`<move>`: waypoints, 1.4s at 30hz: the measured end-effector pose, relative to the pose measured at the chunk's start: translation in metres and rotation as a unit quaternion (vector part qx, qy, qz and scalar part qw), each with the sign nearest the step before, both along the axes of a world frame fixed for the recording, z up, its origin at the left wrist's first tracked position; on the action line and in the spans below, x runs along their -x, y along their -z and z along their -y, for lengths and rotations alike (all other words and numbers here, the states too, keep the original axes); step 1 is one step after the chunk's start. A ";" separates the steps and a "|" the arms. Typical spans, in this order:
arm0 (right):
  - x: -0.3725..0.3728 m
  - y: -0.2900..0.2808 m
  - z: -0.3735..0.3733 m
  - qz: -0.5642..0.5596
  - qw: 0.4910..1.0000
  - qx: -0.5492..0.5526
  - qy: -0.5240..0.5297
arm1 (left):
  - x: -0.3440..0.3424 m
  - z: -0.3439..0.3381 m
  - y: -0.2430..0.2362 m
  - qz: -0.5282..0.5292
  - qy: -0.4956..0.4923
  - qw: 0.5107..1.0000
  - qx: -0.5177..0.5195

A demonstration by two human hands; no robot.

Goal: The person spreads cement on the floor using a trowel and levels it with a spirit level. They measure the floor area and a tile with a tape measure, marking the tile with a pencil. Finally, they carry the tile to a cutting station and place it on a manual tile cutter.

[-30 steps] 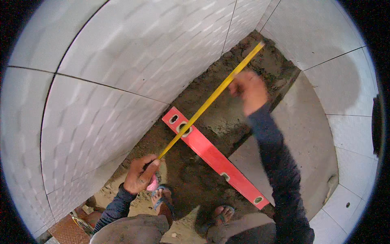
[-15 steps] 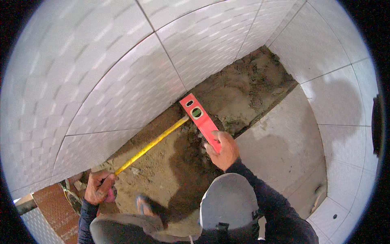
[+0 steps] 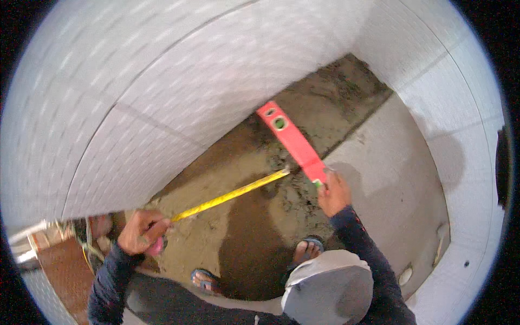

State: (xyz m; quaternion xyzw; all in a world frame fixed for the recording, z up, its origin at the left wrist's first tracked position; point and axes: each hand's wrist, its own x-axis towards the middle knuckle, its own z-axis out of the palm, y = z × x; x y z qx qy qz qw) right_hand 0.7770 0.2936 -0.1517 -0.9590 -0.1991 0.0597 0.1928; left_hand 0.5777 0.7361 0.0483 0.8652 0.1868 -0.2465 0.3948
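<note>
My left hand (image 3: 138,234) grips a pink tape measure (image 3: 156,247), mostly hidden by my fingers. Its yellow blade (image 3: 227,196) stretches diagonally rightward over the rough mortar, ending left of a red spirit level (image 3: 295,141). My right hand (image 3: 336,194) is closed on the level's near part, near a green vial. The level slants up-left, its far end close to the patterned tiled wall (image 3: 184,108). Below, my sandalled feet (image 3: 306,249) stand on damp, sandy screed (image 3: 195,238), and a grey knee pad (image 3: 325,290) covers part of the lower view.
A grey slab (image 3: 395,179) lies at the right, raised along an edge beside the darker mortar (image 3: 336,86). Tiled walls (image 3: 463,114) enclose the left, back and right. At the lower left are a brown textured board (image 3: 67,273) and some clutter (image 3: 92,233).
My right hand left the tape for the level, which shifted up and right. The tape's end swung down from the far corner to beside the level. The view has shifted too.
</note>
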 end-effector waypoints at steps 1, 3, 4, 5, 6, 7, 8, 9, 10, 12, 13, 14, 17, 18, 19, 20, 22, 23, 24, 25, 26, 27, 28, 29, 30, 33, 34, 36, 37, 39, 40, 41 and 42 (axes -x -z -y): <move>0.003 -0.009 0.000 -0.019 1.000 0.005 -0.005 | 0.005 0.001 -0.014 -0.007 -0.030 1.000 0.004; 0.013 -0.031 -0.009 0.022 0.998 0.064 0.017 | 0.007 0.009 -0.046 -0.028 -0.078 0.996 0.025; 0.015 -0.039 -0.012 0.050 0.994 0.094 0.034 | 0.017 0.008 -0.056 -0.018 -0.110 0.993 0.032; 0.017 -0.038 -0.011 0.039 0.993 0.108 0.037 | 0.025 0.007 -0.061 -0.007 -0.139 0.989 0.043; 0.018 -0.028 -0.011 0.028 0.991 0.122 0.042 | 0.035 0.005 -0.063 0.002 -0.166 0.985 0.055; 0.018 -0.020 -0.013 0.019 0.989 0.135 0.049 | 0.046 -0.001 -0.060 0.055 -0.137 0.989 0.030; 0.019 -0.015 -0.018 0.042 0.989 0.137 0.046 | 0.060 -0.010 -0.058 0.103 -0.109 0.989 0.001; 0.020 -0.010 -0.023 0.065 0.987 0.138 0.044 | 0.069 -0.015 -0.057 0.151 -0.079 0.985 -0.029; 0.018 -0.009 -0.017 0.091 0.983 0.150 0.047 | 0.073 -0.011 -0.058 0.167 -0.087 0.981 -0.045; 0.008 0.007 -0.006 0.102 0.980 0.163 0.059 | 0.072 -0.004 -0.070 0.116 -0.127 0.985 -0.014; 0.009 0.006 -0.009 0.103 0.978 0.167 0.064 | 0.073 -0.002 -0.074 0.087 -0.147 0.985 -0.001; 0.012 0.004 -0.009 0.084 0.983 0.153 0.063 | 0.075 -0.001 -0.075 0.102 -0.145 0.984 -0.012; 0.030 -0.019 -0.023 0.030 0.993 0.098 0.049 | 0.087 -0.003 -0.076 0.140 -0.140 0.979 -0.048; 0.039 -0.033 -0.027 0.018 0.996 0.077 0.039 | 0.095 -0.007 -0.072 0.150 -0.140 0.977 -0.057; 0.053 -0.044 -0.025 0.008 0.998 0.065 0.027 | 0.106 -0.013 -0.065 0.161 -0.142 0.975 -0.057; 0.055 -0.014 -0.004 0.179 0.982 0.033 -0.041 | 0.112 -0.015 -0.064 0.142 -0.152 0.978 -0.023; 0.050 -0.004 0.037 0.161 0.985 0.023 -0.052 | 0.128 -0.022 -0.064 0.098 -0.208 0.973 0.022; 0.058 -0.014 0.036 0.128 0.990 0.030 -0.047 | 0.143 -0.035 -0.041 0.146 -0.181 0.972 -0.014; 0.055 -0.025 0.047 0.117 0.991 0.049 -0.034 | 0.135 -0.032 -0.027 0.108 -0.257 0.959 0.048; 0.054 -0.018 0.035 0.084 0.994 0.041 -0.049 | 0.147 -0.036 -0.024 0.075 -0.294 0.949 0.091; 0.051 -0.020 0.041 0.074 0.995 0.060 -0.040 | 0.151 -0.042 -0.005 0.094 -0.301 0.942 0.119; 0.046 -0.024 0.041 0.069 0.994 0.079 -0.041 | 0.157 -0.041 0.007 0.124 -0.303 0.936 0.129; 0.041 -0.028 0.039 0.070 0.992 0.098 -0.044 | 0.171 -0.036 0.030 0.156 -0.332 0.921 0.133; 0.038 -0.034 0.035 0.070 0.989 0.118 -0.055 | 0.188 -0.029 0.058 0.190 -0.355 0.904 0.145; 0.033 -0.040 0.034 0.069 0.986 0.137 -0.062 | 0.207 -0.021 0.086 0.184 -0.392 0.886 0.166; 0.018 -0.062 0.013 0.062 0.977 0.182 -0.094 | 0.251 0.011 0.131 0.230 -0.476 0.820 0.221; 0.013 -0.068 0.007 0.053 0.974 0.193 -0.106 | 0.266 0.023 0.144 0.228 -0.508 0.793 0.248; 0.004 -0.084 -0.002 0.047 0.969 0.212 -0.118 | 0.289 0.037 0.163 0.274 -0.516 0.781 0.221; -0.002 -0.098 -0.009 0.041 0.967 0.218 -0.124 | 0.295 0.037 0.153 0.298 -0.517 0.779 0.195; -0.008 -0.126 -0.026 0.031 0.963 0.225 -0.145 | 0.310 0.038 0.125 0.273 -0.598 0.734 0.169; -0.011 -0.141 -0.039 0.016 0.961 0.222 -0.163 | 0.325 0.035 0.115 0.308 -0.616 0.717 0.112; -0.012 -0.160 -0.053 0.006 0.960 0.211 -0.183 | 0.332 0.029 0.111 0.348 -0.627 0.695 0.060; -0.011 -0.179 -0.069 -0.011 0.959 0.193 -0.209 | 0.340 0.023 0.099 0.377 -0.643 0.665 0.044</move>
